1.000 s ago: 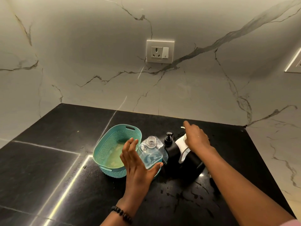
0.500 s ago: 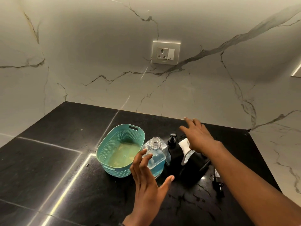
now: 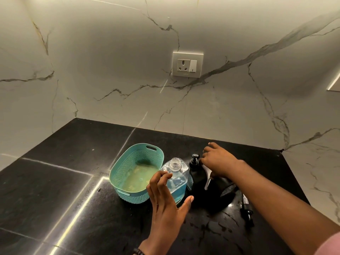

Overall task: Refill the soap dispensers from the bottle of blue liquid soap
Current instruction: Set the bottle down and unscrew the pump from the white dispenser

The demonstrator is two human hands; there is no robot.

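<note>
An uncapped clear bottle of blue liquid soap (image 3: pixel 176 181) stands on the black counter (image 3: pixel 73 181). My left hand (image 3: pixel 165 205) hovers right in front of it, fingers loosely bent and thumb spread, without gripping it. A black pump dispenser (image 3: pixel 196 172) stands just right of the bottle. My right hand (image 3: pixel 219 161) is lowered over a second black dispenser (image 3: pixel 223 192), fingers bent down beside the pump head. A thin white piece (image 3: pixel 207 183) shows under that hand. Whether the right hand grips anything is hidden.
A teal plastic basket (image 3: pixel 117 173) with yellowish liquid in its bottom stands left of the bottle, touching it. A loose black pump head (image 3: pixel 247 213) lies on the counter to the right. Wet marks spot the counter in front. A wall socket (image 3: pixel 187 64) sits on the marble wall.
My left hand has pulled back from the bottle's side towards me. My right hand lifted off the white piece, then came down again with fingers bent. The camera tilted.
</note>
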